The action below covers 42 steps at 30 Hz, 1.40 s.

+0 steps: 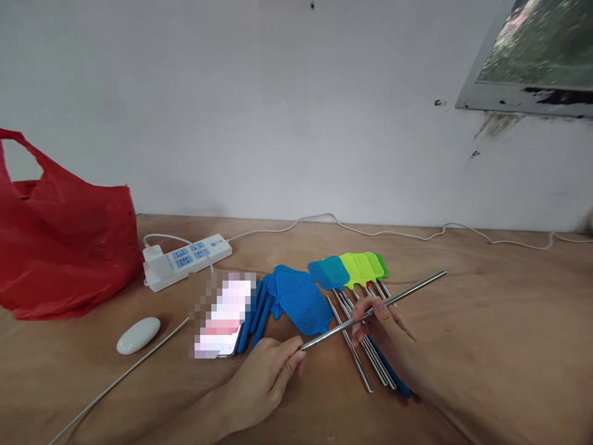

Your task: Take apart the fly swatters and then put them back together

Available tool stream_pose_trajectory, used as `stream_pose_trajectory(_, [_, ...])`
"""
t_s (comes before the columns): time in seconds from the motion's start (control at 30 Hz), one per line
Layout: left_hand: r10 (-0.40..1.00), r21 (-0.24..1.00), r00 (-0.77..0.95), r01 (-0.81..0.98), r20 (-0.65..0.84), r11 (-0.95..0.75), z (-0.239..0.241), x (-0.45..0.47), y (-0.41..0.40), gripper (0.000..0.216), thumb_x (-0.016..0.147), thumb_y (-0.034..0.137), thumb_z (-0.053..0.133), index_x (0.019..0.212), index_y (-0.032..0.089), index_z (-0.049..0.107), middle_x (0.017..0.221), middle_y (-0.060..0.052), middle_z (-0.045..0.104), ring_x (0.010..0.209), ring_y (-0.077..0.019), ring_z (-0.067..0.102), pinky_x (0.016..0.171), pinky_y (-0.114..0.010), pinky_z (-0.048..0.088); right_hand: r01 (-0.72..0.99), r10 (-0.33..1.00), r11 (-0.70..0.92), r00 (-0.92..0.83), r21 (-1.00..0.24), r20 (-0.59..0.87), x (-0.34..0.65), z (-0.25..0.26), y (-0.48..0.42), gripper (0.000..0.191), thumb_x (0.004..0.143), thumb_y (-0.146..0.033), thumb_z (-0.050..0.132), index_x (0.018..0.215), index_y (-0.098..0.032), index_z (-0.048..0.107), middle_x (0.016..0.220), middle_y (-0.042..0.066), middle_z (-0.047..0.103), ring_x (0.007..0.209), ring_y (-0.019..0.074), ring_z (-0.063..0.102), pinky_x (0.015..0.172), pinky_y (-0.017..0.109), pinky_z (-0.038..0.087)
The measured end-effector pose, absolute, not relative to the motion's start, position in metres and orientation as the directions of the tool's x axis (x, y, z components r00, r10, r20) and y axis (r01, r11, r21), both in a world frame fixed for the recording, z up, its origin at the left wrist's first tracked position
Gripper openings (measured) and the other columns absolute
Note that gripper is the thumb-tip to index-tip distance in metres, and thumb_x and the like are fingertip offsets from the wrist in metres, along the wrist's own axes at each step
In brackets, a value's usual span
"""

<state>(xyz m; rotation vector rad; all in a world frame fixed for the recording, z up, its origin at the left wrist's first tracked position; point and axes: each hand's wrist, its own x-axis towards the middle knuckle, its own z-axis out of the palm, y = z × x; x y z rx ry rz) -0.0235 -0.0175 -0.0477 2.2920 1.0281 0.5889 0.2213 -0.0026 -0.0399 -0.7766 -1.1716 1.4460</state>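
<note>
A thin metal rod (419, 285) slants up to the right, held off the table between both hands. My left hand (266, 380) is closed around its lower left end. My right hand (386, 324) pinches it near the middle, its thumb along the rod. Under my right hand lie several loose metal rods (349, 349) and a blue handle (393, 374), partly covered. Beyond my left hand are loose blue fly swatter heads (306, 306) and blue handles (262, 316). Behind my right hand lie fly swatters with blue-green and yellow-green heads (364, 269).
A phone (227, 312) with a lit, blurred screen lies left of the handles. Further left are a white power strip (188, 262) with a charger, a white oval object (138, 335) and a red plastic bag (69, 247). A white cable (380, 233) runs along the wall.
</note>
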Motion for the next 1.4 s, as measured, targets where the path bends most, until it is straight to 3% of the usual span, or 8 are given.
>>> stream_pose_trajectory(0.27, [0.762,0.609,0.628,0.546,0.157,-0.575,-0.049,-0.023,-0.019,0.039,0.108,0.034,0.026,0.08,0.022,0.05,0.07,0.001,0.06,0.066,-0.0165,0.057,0.065,-0.027,0.035,-0.273,0.948,0.006,-0.304,-0.962,0.092,0.213,-0.043,-0.008,0.041,0.094,-0.055,0.059,0.09,-0.017,0.074,0.082,0.007,0.066,0.073,0.0172,0.062,0.063,0.029,0.053])
stream_pose_trajectory(0.4, [0.764,0.626,0.625,0.534,0.161,-0.568,-0.049,-0.022,-0.017,0.04,0.108,0.035,0.025,0.08,0.022,0.05,0.071,0.002,0.061,0.067,-0.0158,0.058,0.065,-0.026,0.036,-0.349,0.993,0.04,-0.088,-0.936,0.075,0.222,-0.033,-0.003,0.035,0.088,-0.056,0.067,0.099,-0.023,0.071,0.069,-0.001,0.061,0.058,0.0131,0.055,0.052,0.024,0.049])
stream_pose_trajectory(0.5, [0.765,0.625,0.625,0.538,0.154,-0.565,-0.049,-0.022,-0.017,0.04,0.108,0.035,0.025,0.08,0.022,0.05,0.071,0.002,0.06,0.066,-0.0156,0.057,0.064,-0.026,0.036,-0.39,0.98,0.184,0.148,-0.902,0.136,0.227,-0.031,0.002,0.033,0.083,-0.056,0.072,0.089,-0.024,0.07,0.063,-0.003,0.057,0.054,0.0115,0.052,0.049,0.022,0.047])
stream_pose_trajectory(0.6, [0.764,0.617,0.628,0.546,0.147,-0.567,-0.048,-0.022,-0.016,0.042,0.108,0.036,0.024,0.079,0.022,0.051,0.068,0.002,0.059,0.065,-0.016,0.056,0.064,-0.026,0.036,-0.369,0.965,0.219,0.221,-0.903,0.143,0.229,-0.036,0.004,0.032,0.082,-0.054,0.074,0.08,-0.023,0.067,0.063,-0.003,0.058,0.055,0.0114,0.053,0.047,0.021,0.046])
stream_pose_trajectory(0.87, [0.75,0.58,0.651,0.567,0.12,-0.585,-0.053,-0.021,-0.017,0.044,0.108,0.038,0.022,0.081,0.021,0.051,0.073,0.0,0.063,0.067,-0.0174,0.056,0.066,-0.028,0.037,-0.231,0.97,0.123,-0.176,-0.965,0.166,0.197,-0.049,-0.015,0.031,0.084,-0.051,0.073,0.084,-0.021,0.066,0.065,0.0,0.064,0.053,0.0138,0.059,0.049,0.026,0.052])
stream_pose_trajectory(1.03, [0.754,0.595,0.641,0.553,0.144,-0.584,-0.053,-0.02,-0.017,0.045,0.109,0.038,0.023,0.08,0.021,0.053,0.073,0.001,0.063,0.068,-0.016,0.058,0.067,-0.027,0.038,-0.235,0.965,0.054,-0.239,-0.971,0.112,0.194,-0.047,-0.016,0.032,0.089,-0.051,0.067,0.088,-0.019,0.067,0.068,0.002,0.067,0.059,0.0143,0.063,0.052,0.025,0.053])
stream_pose_trajectory(1.17, [0.77,0.633,0.619,0.537,0.153,-0.558,-0.047,-0.018,-0.016,0.043,0.108,0.039,0.028,0.082,0.021,0.055,0.072,0.002,0.063,0.07,-0.0153,0.061,0.066,-0.026,0.038,-0.327,0.991,0.006,-0.123,-0.945,0.049,0.204,-0.046,-0.012,0.032,0.089,-0.053,0.067,0.091,-0.021,0.066,0.067,0.001,0.065,0.059,0.014,0.06,0.051,0.024,0.05])
stream_pose_trajectory(1.4, [0.785,0.636,0.606,0.558,0.127,-0.534,-0.046,-0.018,-0.017,0.044,0.108,0.04,0.025,0.079,0.021,0.05,0.07,0.001,0.059,0.067,-0.0158,0.058,0.064,-0.027,0.036,-0.359,0.981,0.143,0.172,-0.922,0.086,0.216,-0.041,-0.002,0.032,0.084,-0.054,0.072,0.08,-0.024,0.063,0.062,-0.002,0.058,0.057,0.0158,0.056,0.047,0.025,0.044])
